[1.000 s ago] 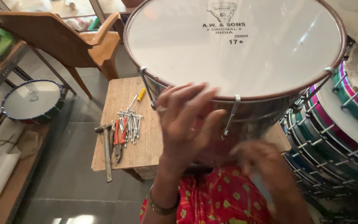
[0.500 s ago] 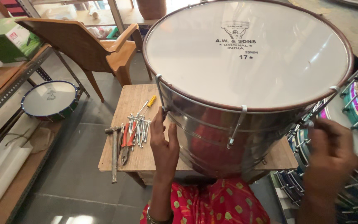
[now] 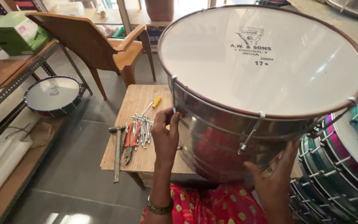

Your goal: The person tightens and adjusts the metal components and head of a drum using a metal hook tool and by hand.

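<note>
A large steel drum (image 3: 220,137) with a white skin (image 3: 262,58) and a brown rim rests tilted over my lap and a low wooden table (image 3: 135,103). My left hand (image 3: 165,135) is at the shell's left side, fingers pinched on a thin metal tension rod (image 3: 173,95) that hooks over the rim. My right hand (image 3: 275,178) is pressed flat against the lower right of the shell, holding the drum from beneath. Another tension rod (image 3: 251,132) hangs from the rim between my hands.
On the table lie a hammer (image 3: 117,151), pliers (image 3: 128,145), a yellow-handled screwdriver (image 3: 152,105) and several loose metal hooks (image 3: 142,126). A wooden chair (image 3: 100,45) stands behind. A small drum (image 3: 52,93) lies by a metal shelf at left. Coloured drums (image 3: 344,166) are stacked at right.
My left hand has slid up the shell onto the tension rod. My right hand has come in from the right to the drum's underside.
</note>
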